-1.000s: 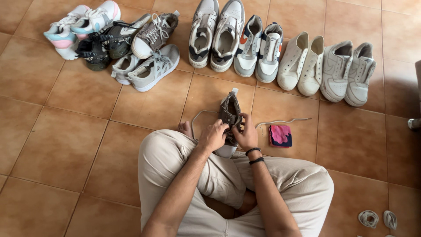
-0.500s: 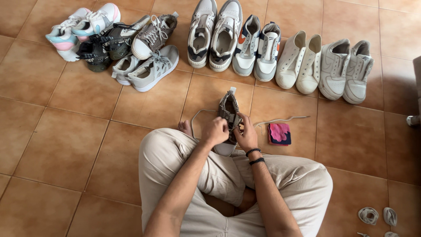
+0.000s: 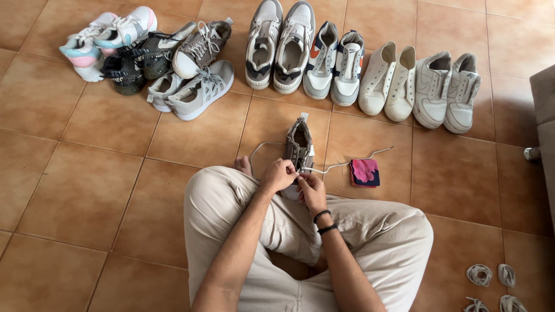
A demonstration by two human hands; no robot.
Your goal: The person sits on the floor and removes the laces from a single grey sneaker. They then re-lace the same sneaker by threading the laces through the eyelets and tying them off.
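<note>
A brown high-top sneaker (image 3: 298,143) stands on the tiled floor just in front of my crossed legs, toe toward me. My left hand (image 3: 278,175) rests on its near end, fingers closed at the lace holes. Beside it my right hand (image 3: 311,188) pinches the white shoelace (image 3: 352,162), which runs off to the right across the floor. Another part of the lace loops out on the left of the shoe.
A pink and dark cloth (image 3: 365,172) lies right of the shoe. Several pairs of sneakers line the far floor, white ones (image 3: 419,88) at right and a heap (image 3: 156,58) at left. Coiled laces (image 3: 491,283) lie at bottom right. Grey furniture (image 3: 543,115) stands at the right edge.
My right hand has drawn back toward me, pulling the lace through so its free end slid left across the floor. The left hand stays on the shoe.
</note>
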